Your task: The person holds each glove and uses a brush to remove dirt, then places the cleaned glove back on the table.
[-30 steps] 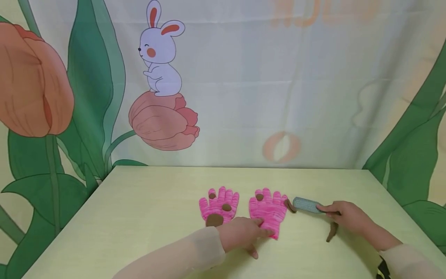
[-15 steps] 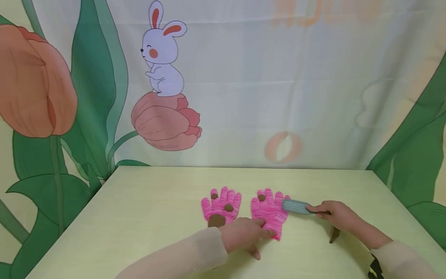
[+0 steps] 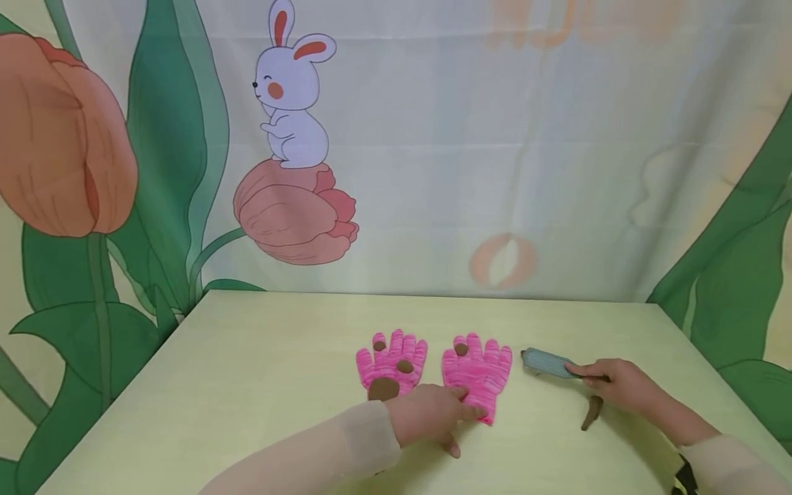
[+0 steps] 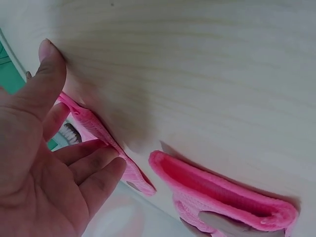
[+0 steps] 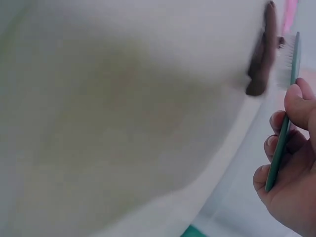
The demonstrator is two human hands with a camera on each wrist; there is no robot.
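Note:
Two pink knitted gloves lie side by side. The left glove (image 3: pixel 396 357) bears several brown patches; the right glove (image 3: pixel 479 368) has one brown patch (image 3: pixel 460 349) near a fingertip. My left hand (image 3: pixel 430 412), fingers extended, presses on the right glove's cuff; its fingers also touch the pink knit (image 4: pixel 94 126) in the left wrist view. My right hand (image 3: pixel 619 385) grips the thin green handle (image 5: pixel 277 158) of a brush (image 3: pixel 547 363), held right of that glove, apart from it. A small brown bit (image 5: pixel 281 42) shows by the bristles (image 5: pixel 285 61).
A brown strip (image 3: pixel 592 413) lies on the pale table (image 3: pixel 247 385) just below my right hand, and appears large in the right wrist view. Behind the table hangs a curtain (image 3: pixel 421 158) printed with a rabbit, tulips and leaves.
The brush first moved left onto the right glove's edge, then back right, off it. The brown strip formerly at that edge is gone from there. My left hand stays on the cuff.

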